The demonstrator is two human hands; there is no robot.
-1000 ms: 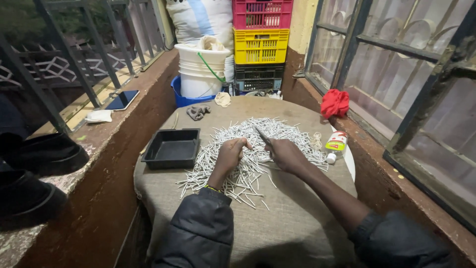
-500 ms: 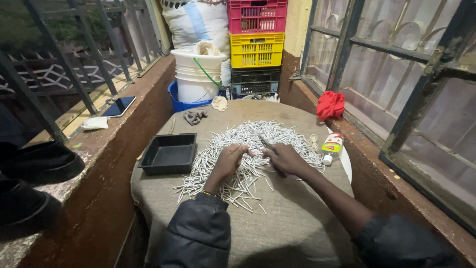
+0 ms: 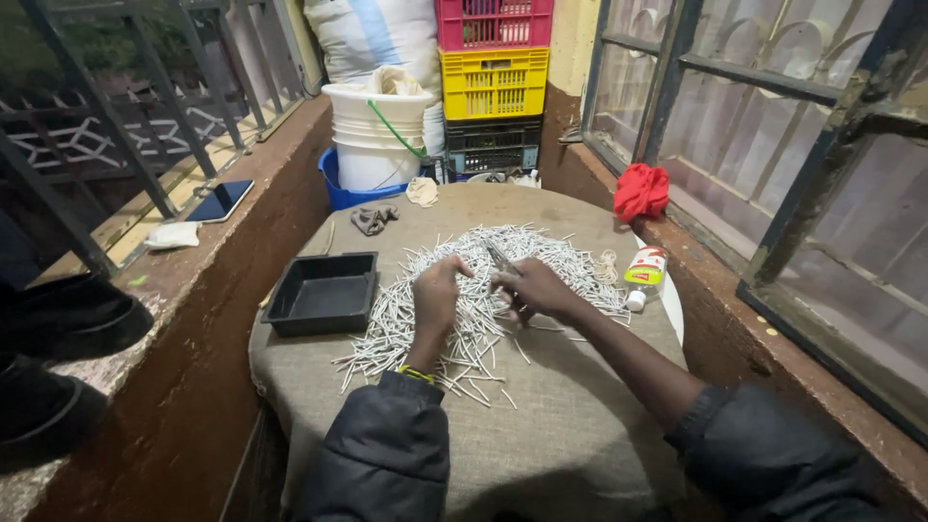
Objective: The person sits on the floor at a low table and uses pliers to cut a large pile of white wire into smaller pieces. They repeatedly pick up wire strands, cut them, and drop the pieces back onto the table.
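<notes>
Pile of thin white sticks (image 3: pixel 503 290) mid-table on burlap cloth (image 3: pixel 561 425). Right hand (image 3: pixel 536 288) pinches small metal tool (image 3: pixel 500 257); left hand (image 3: pixel 437 295) fingers curled on sticks. Black tray (image 3: pixel 324 295) left; small bottle, red-yellow label (image 3: pixel 644 275), right. Pink, yellow, black crates (image 3: pixel 493 82) stacked behind.

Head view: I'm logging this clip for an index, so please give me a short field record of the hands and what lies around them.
surface: round table under coarse cloth
left hand: raised over pile of thin white sticks, fingers curled
right hand: grips a small grey tool
tray: black tray, left of the pile, nothing inside
right edge: small bottle lying down, red cloth on ledge
behind: white buckets, stacked crates
</notes>
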